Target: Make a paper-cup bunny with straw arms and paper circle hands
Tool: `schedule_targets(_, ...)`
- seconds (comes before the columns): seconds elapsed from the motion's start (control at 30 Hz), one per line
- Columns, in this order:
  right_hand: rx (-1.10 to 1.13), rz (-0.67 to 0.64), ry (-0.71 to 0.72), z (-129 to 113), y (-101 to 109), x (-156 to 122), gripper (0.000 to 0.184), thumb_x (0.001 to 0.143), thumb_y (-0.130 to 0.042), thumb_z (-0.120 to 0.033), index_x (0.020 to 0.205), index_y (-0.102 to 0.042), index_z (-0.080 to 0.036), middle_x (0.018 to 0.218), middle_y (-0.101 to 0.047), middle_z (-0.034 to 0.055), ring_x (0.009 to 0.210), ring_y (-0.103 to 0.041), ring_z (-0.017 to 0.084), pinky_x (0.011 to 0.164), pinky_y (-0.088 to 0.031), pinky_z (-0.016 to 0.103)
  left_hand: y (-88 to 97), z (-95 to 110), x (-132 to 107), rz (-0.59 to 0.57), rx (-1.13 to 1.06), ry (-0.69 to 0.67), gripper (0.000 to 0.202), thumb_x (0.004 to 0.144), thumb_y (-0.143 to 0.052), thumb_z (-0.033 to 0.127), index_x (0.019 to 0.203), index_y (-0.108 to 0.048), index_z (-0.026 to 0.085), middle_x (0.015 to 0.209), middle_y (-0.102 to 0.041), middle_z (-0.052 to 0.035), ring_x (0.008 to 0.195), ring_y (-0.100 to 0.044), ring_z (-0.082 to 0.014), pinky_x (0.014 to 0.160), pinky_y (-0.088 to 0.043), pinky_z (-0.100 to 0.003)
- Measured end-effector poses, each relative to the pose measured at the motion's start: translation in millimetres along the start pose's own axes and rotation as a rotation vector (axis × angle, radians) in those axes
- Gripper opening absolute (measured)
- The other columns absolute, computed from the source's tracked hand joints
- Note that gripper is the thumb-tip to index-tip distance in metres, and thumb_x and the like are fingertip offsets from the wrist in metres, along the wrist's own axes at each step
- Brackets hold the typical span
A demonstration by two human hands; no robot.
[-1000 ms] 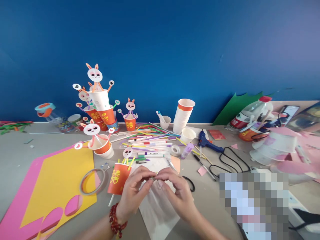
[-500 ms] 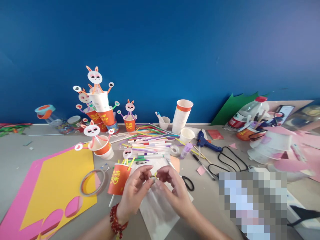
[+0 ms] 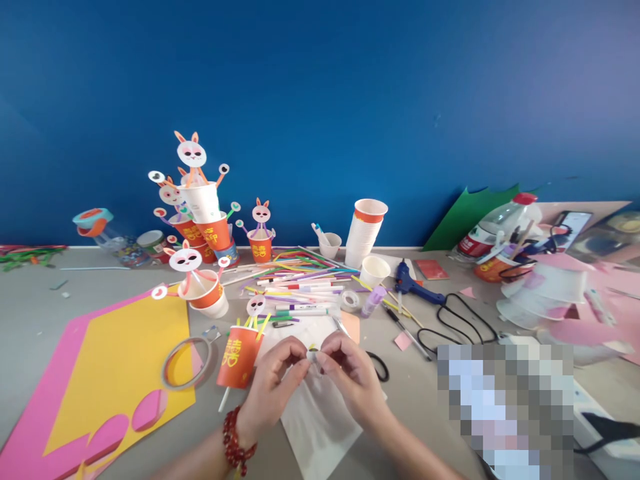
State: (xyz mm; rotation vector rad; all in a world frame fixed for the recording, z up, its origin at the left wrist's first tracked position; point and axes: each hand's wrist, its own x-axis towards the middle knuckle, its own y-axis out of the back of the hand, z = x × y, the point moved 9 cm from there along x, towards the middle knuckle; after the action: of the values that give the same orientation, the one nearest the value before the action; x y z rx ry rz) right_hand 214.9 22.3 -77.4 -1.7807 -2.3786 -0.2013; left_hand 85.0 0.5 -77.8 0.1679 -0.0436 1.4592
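Note:
In front of me my left hand [image 3: 277, 379] and my right hand [image 3: 351, 380] pinch a small white paper piece [image 3: 313, 362] between thumbs and fingertips. A dark and yellow-green bit shows at its top edge; the fingers cover the rest. Under both hands lies a white sheet of paper [image 3: 323, 423]. Close to the left hand stands a red paper cup [image 3: 239, 360] with yellow straws and a rabbit face [image 3: 255, 306] on top. Partly hidden behind my right hand are scissors, one black handle loop [image 3: 379, 367] showing.
Finished-looking rabbit cups [image 3: 200, 293] stand at the left, behind yellow card [image 3: 125, 360] and a tape roll [image 3: 186, 363]. Markers and straws [image 3: 300, 273] spread across the middle. A glue gun [image 3: 415, 287] with its cord, stacked cups [image 3: 367, 233] and a bottle [image 3: 495, 227] are to the right.
My fingertips have drawn closer together around the small piece, and more of its white face shows between them. Other things on the table keep their places.

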Motion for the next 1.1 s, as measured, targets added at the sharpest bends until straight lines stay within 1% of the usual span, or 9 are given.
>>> schedule_targets(0.2, -0.013, -0.030, -0.051, 3, -3, 0, 0.023, 0.089, -0.063, -0.036, 0.075, -0.059, -0.018, 0.069, -0.058, 0.0002, 0.063, -0.052, 0.014, 0.059, -0.042, 0.025, -0.5, -5, -2, -0.003, -0.020, 0.038, 0.024, 0.093, -0.052, 0.031, 0.074, -0.053, 0.018, 0.072, -0.049, 0.0001, 0.068, -0.048, -0.0138, 0.063, -0.041, -0.023)
schedule_targets(0.37, 0.051, -0.017, -0.116, 14, -1, -1, 0.025, 0.089, -0.063, -0.039, 0.075, -0.058, -0.018, 0.068, -0.057, -0.0005, 0.062, -0.053, 0.014, 0.059, -0.043, 0.025, 2.6, -7, -4, 0.032, 0.039, 0.023, 0.016, 0.092, -0.055, 0.028, 0.080, -0.055, 0.018, 0.077, -0.053, -0.0010, 0.071, -0.051, -0.0140, 0.064, -0.043, -0.023)
schedule_targets(0.5, -0.036, -0.019, -0.105, 14, 0, 0, 0.022, 0.091, -0.059, -0.035, 0.076, -0.059, -0.019, 0.067, -0.057, -0.0002, 0.061, -0.053, 0.014, 0.057, -0.043, 0.025, 4.8, -7, -5, 0.055, 0.060, 0.032, 0.017, 0.093, -0.053, 0.027, 0.078, -0.054, 0.018, 0.075, -0.053, -0.0004, 0.068, -0.051, -0.0135, 0.063, -0.043, -0.022)
schedule_targets(0.57, -0.176, 0.018, -0.001, 2, 4, 0, 0.013, 0.091, -0.058, -0.030, 0.084, -0.060, -0.020, 0.074, -0.060, 0.0019, 0.064, -0.055, 0.016, 0.060, -0.046, 0.028, 6.1, -8, -5, 0.069, 0.067, 0.032, 0.016, 0.093, -0.053, 0.026, 0.079, -0.054, 0.018, 0.075, -0.054, -0.0003, 0.069, -0.052, -0.0136, 0.063, -0.043, -0.022)
schedule_targets(0.63, -0.354, 0.046, 0.186, -19, 5, -1, 0.003, 0.089, -0.060, -0.023, 0.091, -0.062, -0.021, 0.083, -0.062, 0.0047, 0.074, -0.058, 0.019, 0.068, -0.048, 0.033, 7.6, -8, -4, 0.087, 0.098, 0.020, 0.014, 0.092, -0.053, 0.024, 0.080, -0.055, 0.018, 0.076, -0.055, -0.0004, 0.070, -0.054, -0.0141, 0.064, -0.044, -0.022)
schedule_targets(0.7, -0.513, 0.019, 0.363, -35, 0, -4, 0.010, 0.086, -0.061, -0.016, 0.092, -0.064, -0.023, 0.088, -0.063, 0.0064, 0.082, -0.058, 0.023, 0.074, -0.047, 0.037, 8.3, -8, -4, 0.096, 0.157, 0.000, 0.012, 0.091, -0.053, 0.022, 0.080, -0.055, 0.018, 0.076, -0.057, -0.0004, 0.071, -0.055, -0.0145, 0.065, -0.045, -0.023)
schedule_targets(0.73, -0.575, -0.010, 0.416, -39, -4, -5, 0.013, 0.086, -0.061, -0.014, 0.092, -0.065, -0.024, 0.089, -0.064, 0.0070, 0.084, -0.058, 0.024, 0.076, -0.047, 0.039, 8.3, -8, -3, 0.098, 0.192, -0.008, 0.012, 0.091, -0.053, 0.021, 0.080, -0.056, 0.018, 0.076, -0.057, -0.0003, 0.072, -0.056, -0.0147, 0.066, -0.045, -0.023)
schedule_targets(0.87, -0.716, -0.071, 0.496, -40, -12, -8, 0.020, 0.086, -0.060, -0.010, 0.098, -0.067, -0.024, 0.095, -0.067, 0.0080, 0.090, -0.058, 0.025, 0.081, -0.049, 0.042, 7.5, -4, -4, 0.092, 0.327, -0.067, 0.010, 0.091, -0.053, 0.019, 0.081, -0.056, 0.019, 0.078, -0.060, -0.0007, 0.074, -0.058, -0.0152, 0.068, -0.046, -0.024)
schedule_targets(1.1, -0.831, -0.024, 0.603, -50, -17, -13, 0.016, 0.089, -0.057, -0.011, 0.097, -0.067, -0.021, 0.092, -0.069, 0.0068, 0.090, -0.057, 0.024, 0.083, -0.050, 0.043, 2.9, 11, -7, 0.055, 0.440, -0.213, 0.010, 0.092, -0.050, 0.014, 0.085, -0.054, 0.020, 0.082, -0.058, -0.0010, 0.076, -0.057, -0.0147, 0.071, -0.046, -0.025)
